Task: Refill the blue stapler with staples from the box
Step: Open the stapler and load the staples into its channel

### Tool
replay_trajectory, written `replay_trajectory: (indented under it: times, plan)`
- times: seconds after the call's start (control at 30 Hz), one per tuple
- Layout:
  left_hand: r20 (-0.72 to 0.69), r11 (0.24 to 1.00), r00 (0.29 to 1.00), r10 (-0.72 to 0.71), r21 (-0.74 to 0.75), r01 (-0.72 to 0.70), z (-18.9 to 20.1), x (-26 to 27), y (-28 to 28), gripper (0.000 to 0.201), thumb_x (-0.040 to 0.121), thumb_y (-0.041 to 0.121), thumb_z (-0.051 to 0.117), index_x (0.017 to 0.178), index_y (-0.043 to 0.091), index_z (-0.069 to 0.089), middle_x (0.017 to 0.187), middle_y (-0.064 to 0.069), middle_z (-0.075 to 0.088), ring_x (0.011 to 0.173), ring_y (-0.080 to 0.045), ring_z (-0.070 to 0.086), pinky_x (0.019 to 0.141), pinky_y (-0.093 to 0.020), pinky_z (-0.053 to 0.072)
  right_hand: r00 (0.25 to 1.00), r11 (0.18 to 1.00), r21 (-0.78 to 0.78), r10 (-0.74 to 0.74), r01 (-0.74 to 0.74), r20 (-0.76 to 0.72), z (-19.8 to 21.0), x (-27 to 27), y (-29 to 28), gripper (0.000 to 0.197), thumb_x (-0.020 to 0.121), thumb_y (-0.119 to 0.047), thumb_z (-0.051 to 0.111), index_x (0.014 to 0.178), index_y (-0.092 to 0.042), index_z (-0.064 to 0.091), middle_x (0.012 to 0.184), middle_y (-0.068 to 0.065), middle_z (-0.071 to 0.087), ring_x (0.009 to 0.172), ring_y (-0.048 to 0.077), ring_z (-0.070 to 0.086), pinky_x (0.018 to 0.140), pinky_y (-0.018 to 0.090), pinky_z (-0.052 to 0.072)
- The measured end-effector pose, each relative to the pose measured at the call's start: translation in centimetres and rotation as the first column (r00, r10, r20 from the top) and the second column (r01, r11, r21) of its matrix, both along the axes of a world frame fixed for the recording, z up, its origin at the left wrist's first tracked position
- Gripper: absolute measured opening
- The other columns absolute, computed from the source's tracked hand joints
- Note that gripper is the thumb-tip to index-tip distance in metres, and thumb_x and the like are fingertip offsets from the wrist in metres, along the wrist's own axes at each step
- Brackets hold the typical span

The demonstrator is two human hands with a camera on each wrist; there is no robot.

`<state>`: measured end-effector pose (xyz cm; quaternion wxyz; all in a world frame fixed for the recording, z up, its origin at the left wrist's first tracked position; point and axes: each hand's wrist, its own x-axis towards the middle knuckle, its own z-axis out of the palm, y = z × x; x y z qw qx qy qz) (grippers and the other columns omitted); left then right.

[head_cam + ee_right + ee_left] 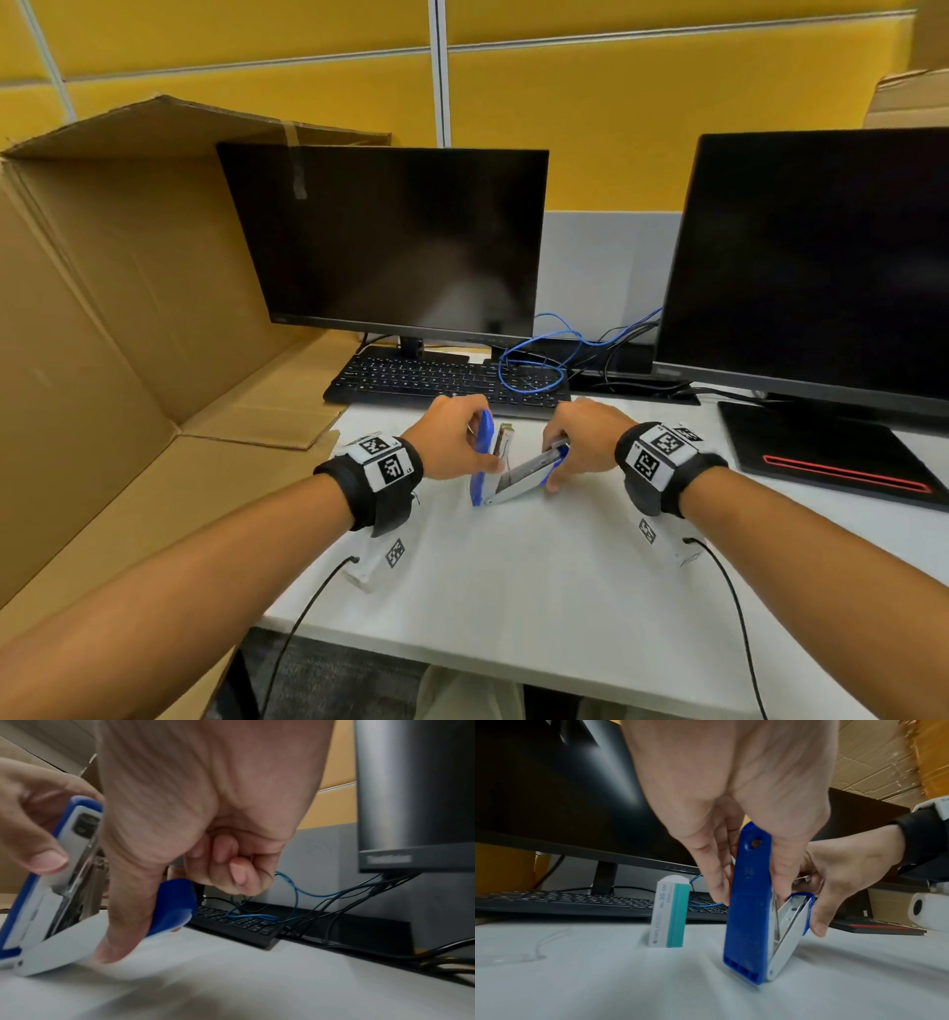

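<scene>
The blue stapler (506, 475) stands on its hinge on the white desk (513, 591), spread in a V. My left hand (482, 447) grips the upright blue base (749, 902), thumb on one side and fingers on the other. My right hand (557, 460) pinches the tilted white arm with the blue tip (174, 902), its thumb lying along the arm's side. The metal magazine (791, 910) shows between the two halves. A short grey metal strip (802, 879) sits among the right fingers. The teal and white staple box (670, 912) stands upright just behind the stapler.
A black keyboard (441, 380) with a blue cable (534, 360) on it lies behind the hands. Two dark monitors (390, 241) (821, 267) stand at the back. A large open cardboard box (128, 288) fills the left; a black pad with a red stripe (832, 457) lies right.
</scene>
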<state>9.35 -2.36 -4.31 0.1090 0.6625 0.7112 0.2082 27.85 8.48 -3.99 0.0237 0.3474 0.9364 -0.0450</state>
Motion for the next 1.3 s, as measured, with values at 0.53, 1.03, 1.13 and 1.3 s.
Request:
replay_trajectory:
  times: [0.53, 1.03, 1.13, 1.3]
  plan:
    - [0.037, 0.999, 0.999, -0.026, 0.039, 0.024, -0.9, 0.5, 0.9, 0.045, 0.055, 0.044, 0.089, 0.070, 0.010, 0.065, 0.070, -0.001, 0.061, 0.061, -0.009, 0.045, 0.055, -0.023, 0.029, 0.992, 0.992, -0.007, -0.126, 0.126, 0.020, 0.3, 6.5, 1.2, 0.044, 0.067, -0.056, 0.078, 0.103, -0.031, 0.076, 0.100, -0.008, 0.066, 0.095, 0.017, 0.056, 0.072, 0.030, 0.047]
    - [-0.149, 0.984, 0.989, -0.021, -0.179, -0.006, -2.6, 1.3, 1.4, 0.048, 0.057, 0.052, 0.085, 0.072, 0.008, 0.075, 0.056, -0.002, 0.055, 0.065, -0.021, 0.050, 0.056, -0.027, 0.040, 0.978, 0.978, -0.015, -0.206, 0.207, 0.045, -2.0, 9.8, 1.3, 0.048, 0.067, -0.063, 0.075, 0.103, -0.031, 0.077, 0.094, -0.005, 0.070, 0.088, 0.018, 0.059, 0.055, 0.022, 0.036]
    - [-0.137, 0.978, 0.990, -0.029, -0.211, -0.001, -3.6, 1.2, 1.3, 0.050, 0.061, 0.051, 0.084, 0.076, 0.004, 0.075, 0.057, -0.006, 0.055, 0.062, -0.022, 0.049, 0.057, -0.029, 0.039, 0.977, 0.977, -0.033, -0.209, 0.211, 0.043, -2.9, 10.1, 1.2, 0.049, 0.070, -0.062, 0.072, 0.108, -0.031, 0.076, 0.094, -0.005, 0.066, 0.089, 0.018, 0.055, 0.057, 0.023, 0.035]
    - [-0.118, 0.979, 0.992, -0.043, -0.204, 0.018, -3.9, 0.8, 1.6, 0.050, 0.062, 0.050, 0.084, 0.078, 0.003, 0.076, 0.065, -0.015, 0.062, 0.063, -0.021, 0.050, 0.058, -0.030, 0.042, 0.984, 0.981, -0.077, -0.174, 0.176, 0.031, -3.2, 10.6, 1.4, 0.050, 0.070, -0.065, 0.070, 0.110, -0.035, 0.075, 0.088, -0.006, 0.069, 0.090, 0.017, 0.053, 0.058, 0.025, 0.036]
